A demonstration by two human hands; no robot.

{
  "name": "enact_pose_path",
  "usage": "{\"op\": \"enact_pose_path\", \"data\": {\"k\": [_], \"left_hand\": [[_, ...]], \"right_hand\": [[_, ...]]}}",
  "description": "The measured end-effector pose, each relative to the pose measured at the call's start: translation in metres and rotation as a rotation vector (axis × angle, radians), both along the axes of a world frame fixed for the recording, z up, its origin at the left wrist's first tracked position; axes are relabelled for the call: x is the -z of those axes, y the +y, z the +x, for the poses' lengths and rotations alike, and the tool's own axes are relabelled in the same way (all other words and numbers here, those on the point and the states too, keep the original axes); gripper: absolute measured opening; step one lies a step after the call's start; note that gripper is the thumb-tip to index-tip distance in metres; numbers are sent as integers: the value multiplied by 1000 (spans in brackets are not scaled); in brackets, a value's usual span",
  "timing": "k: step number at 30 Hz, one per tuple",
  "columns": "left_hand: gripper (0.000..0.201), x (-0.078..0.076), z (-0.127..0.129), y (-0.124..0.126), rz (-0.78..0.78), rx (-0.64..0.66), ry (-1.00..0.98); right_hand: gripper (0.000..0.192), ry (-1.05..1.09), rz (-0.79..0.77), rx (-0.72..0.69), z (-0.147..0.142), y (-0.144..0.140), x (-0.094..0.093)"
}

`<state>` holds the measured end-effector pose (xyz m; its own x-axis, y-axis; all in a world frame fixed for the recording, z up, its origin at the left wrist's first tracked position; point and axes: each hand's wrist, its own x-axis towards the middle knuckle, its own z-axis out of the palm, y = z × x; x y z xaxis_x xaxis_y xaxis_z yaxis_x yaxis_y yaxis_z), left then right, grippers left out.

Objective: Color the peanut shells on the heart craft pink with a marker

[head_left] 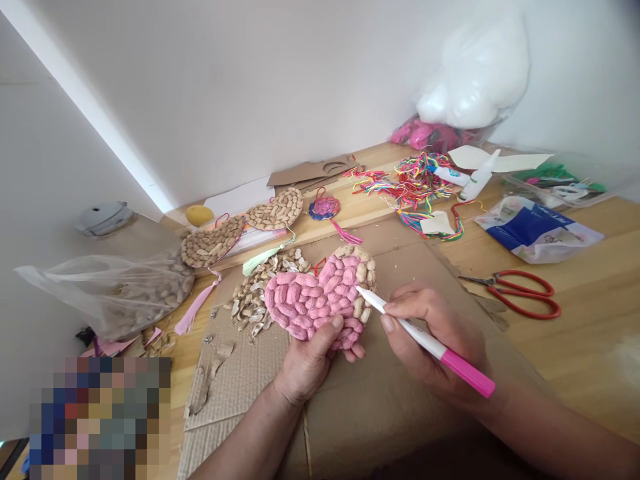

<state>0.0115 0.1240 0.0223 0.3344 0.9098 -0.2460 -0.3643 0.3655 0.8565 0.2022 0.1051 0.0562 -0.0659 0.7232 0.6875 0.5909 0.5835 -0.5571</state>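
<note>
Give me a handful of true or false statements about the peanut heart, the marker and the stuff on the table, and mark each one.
1. The left hand holds the peanut-shell heart at its lower edge. True.
2. The right hand holds a pair of scissors. False: it holds a pink marker; the red scissors lie untouched on the table.
3. The marker's tip rests at the heart's right side. True.
4. Every shell on the heart is already pink. False: shells along the top and right edge are bare tan.
5. The clear bag of peanuts lies to the right of the scissors. False: it lies at the far left.
</note>
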Motion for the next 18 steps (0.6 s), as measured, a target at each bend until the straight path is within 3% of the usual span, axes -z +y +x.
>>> {"op": "enact_pose_path", "data": {"k": [18], "left_hand": [[38, -1, 0, 1, -12, 3, -18]], "right_hand": [[19, 25, -35, -28, 0, 1, 2]]}}
